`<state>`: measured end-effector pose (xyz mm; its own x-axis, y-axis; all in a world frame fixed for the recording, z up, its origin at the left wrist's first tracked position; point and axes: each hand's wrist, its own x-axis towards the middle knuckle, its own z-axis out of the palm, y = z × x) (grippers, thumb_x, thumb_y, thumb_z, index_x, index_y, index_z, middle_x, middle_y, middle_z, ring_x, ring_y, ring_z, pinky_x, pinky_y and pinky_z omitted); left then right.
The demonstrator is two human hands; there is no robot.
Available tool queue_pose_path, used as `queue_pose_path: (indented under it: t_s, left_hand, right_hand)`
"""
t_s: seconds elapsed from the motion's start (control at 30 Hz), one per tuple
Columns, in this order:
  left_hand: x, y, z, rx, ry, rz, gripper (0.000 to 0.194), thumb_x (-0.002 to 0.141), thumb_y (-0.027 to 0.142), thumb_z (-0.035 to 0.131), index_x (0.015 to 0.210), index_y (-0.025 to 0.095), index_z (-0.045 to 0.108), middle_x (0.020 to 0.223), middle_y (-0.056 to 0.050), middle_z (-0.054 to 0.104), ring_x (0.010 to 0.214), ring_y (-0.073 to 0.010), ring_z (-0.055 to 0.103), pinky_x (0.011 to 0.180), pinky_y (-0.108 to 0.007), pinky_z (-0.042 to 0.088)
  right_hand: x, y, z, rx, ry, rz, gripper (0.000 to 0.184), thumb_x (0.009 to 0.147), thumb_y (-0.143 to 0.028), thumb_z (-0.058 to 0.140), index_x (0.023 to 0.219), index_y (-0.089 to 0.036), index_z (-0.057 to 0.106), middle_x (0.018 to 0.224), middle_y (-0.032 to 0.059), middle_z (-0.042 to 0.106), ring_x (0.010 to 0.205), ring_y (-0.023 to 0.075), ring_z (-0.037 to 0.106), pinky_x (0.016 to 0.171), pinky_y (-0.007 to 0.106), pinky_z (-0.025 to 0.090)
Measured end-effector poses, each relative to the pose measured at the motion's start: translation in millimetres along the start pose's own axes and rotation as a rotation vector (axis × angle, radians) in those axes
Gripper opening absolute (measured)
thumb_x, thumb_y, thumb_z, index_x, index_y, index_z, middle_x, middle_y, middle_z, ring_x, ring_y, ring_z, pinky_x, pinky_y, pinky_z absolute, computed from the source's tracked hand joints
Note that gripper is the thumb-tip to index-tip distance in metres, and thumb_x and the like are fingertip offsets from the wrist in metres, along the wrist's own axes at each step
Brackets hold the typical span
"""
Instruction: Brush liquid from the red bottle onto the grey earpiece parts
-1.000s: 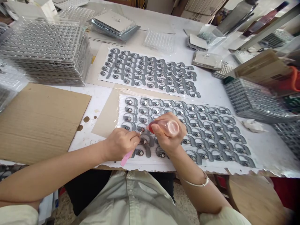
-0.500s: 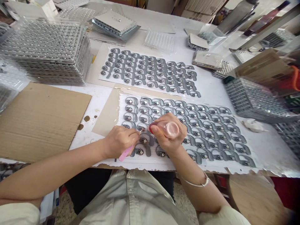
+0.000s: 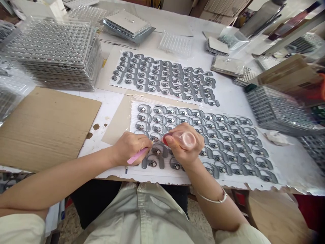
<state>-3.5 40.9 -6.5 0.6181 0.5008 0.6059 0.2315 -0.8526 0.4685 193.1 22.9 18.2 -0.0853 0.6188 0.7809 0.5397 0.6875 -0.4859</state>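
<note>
The left hand [image 3: 130, 148] grips a pink pick [image 3: 138, 156] and the right hand [image 3: 179, 144] grips a clear bottle [image 3: 188, 139] with a red tip. Both work just above the near rows of gray pieces [image 3: 158, 150], which lie on a sheet [image 3: 177, 179] on the table [image 3: 101, 115].

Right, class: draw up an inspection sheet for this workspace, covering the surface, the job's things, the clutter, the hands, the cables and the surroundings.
Surface: white-covered table, with brown stains.
Job's things: grey curved pieces with silver studs in rows on a white sheet; a second filled sheet lies beyond.
Clutter: stacked clear trays, flat cardboard, crumpled tissue.
Hands: left hand holds a pink-handled tool; right hand holds a clear bulb with a red tip; both are over the pieces.
Cables: nothing seen.
Surroundings: cartons behind, speckled floor below.
</note>
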Motion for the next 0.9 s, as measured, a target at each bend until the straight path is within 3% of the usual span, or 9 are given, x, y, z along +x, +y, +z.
queue_pose_path:
  t_s: [0.27,0.9]
  left_hand:
    - [2.1,-4.3,-4.9,-0.113,-0.06,-0.112,0.008,0.082,0.013,0.056,0.081,0.016,0.063,0.08,-0.003,0.073,0.071,-0.0135,0.069,0.064,-0.021,0.054]
    - [5.1,-10.2,-6.5,-0.265,-0.041,-0.228,0.008,0.082,0.019,0.063,0.076,0.016,0.067,0.075,-0.003,0.073,0.066,-0.0134,0.068,0.062,-0.022,0.053]
  right_hand:
    - [0.7,-1.4,0.4,0.02,-0.009,0.011,0.016,0.075,-0.016,0.07,0.071,-0.019,0.055,0.062,-0.001,0.058,0.054,0.0116,0.052,0.051,0.028,0.045]
    - [0.0,-1.8,0.2,0.026,-0.044,0.02,0.014,0.076,-0.017,0.069,0.073,-0.019,0.056,0.063,0.0,0.06,0.055,0.0121,0.053,0.051,0.029,0.045]
